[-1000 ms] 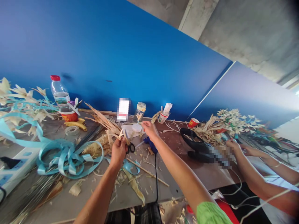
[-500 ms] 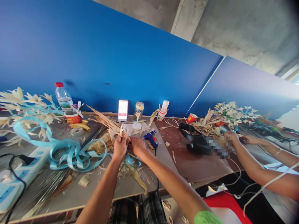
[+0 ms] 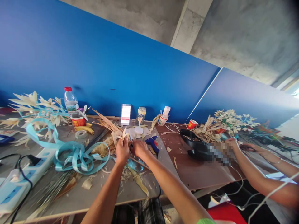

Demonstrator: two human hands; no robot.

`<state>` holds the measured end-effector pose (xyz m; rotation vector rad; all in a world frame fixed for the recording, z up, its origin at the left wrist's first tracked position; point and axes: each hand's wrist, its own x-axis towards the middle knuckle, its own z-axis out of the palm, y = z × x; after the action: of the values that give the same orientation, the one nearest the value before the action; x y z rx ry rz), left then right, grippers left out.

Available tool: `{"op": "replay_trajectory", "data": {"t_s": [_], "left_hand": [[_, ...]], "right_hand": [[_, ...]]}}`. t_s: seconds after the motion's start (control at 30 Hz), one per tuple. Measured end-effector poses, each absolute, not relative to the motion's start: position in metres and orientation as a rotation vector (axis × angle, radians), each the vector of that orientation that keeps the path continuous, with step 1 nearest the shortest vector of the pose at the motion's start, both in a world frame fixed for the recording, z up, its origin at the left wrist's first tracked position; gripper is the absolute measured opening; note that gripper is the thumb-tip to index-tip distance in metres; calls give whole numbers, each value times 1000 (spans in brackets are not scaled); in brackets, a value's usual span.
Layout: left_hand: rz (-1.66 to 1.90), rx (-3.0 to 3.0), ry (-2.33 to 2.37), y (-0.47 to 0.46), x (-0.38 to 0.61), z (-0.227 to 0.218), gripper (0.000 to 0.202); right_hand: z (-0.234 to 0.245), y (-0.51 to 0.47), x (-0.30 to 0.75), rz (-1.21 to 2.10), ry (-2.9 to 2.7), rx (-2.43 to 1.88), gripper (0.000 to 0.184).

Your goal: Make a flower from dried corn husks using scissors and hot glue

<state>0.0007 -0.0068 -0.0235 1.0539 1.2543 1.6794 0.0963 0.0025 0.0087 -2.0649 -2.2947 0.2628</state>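
Note:
My left hand (image 3: 122, 151) is closed around the base of a pale corn-husk flower (image 3: 123, 134), whose petals stick up above the fingers. Just to its right, my right hand (image 3: 140, 148) has its fingers pinched together; what lies in them is hidden. Light blue ribbon (image 3: 136, 166) shows on the table beneath both hands. Dry husk strips (image 3: 106, 122) and a clump of tan fibre (image 3: 102, 148) lie left of my hands. A blue glue gun (image 3: 153, 143) rests to the right of them.
Blue ribbon coils (image 3: 80, 157), thin wires (image 3: 54, 186) and a white power strip (image 3: 31, 179) occupy the left. Husk flowers (image 3: 35, 102) stand behind them. Along the blue wall are a bottle (image 3: 70, 101), phone (image 3: 126, 114) and jar (image 3: 141, 115). Another person's hands (image 3: 232, 144) work at right.
The view has shifted, so the table items appear lower and slightly right. My right hand has drawn a little away from my left, and the flower in my left hand shows more fully.

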Motion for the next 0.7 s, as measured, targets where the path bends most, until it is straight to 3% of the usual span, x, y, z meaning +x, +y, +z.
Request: {"op": "replay_trajectory", "data": {"t_s": [0.1,0.23,0.33,0.47,0.7], "left_hand": [[1692,1090,1264,-6,0,-26,34],[1663,1119,1251,-7,2,-26,37],[1558,1170,1198,-10,6,-23,38],[1436,1301,1159,-14,9,-20,36],[1295,1330,1177,-13,11,-24,36]], "right_hand": [[9,3,108,404,-2085,-1944,31],[12,8,129,1071,-1494,-1548,24],[15,8,145,1426,-1165,-1168,37],[12,6,156,1407,-1056,-979,45],[7,6,157,1278,-1066,-1020,50]]}}
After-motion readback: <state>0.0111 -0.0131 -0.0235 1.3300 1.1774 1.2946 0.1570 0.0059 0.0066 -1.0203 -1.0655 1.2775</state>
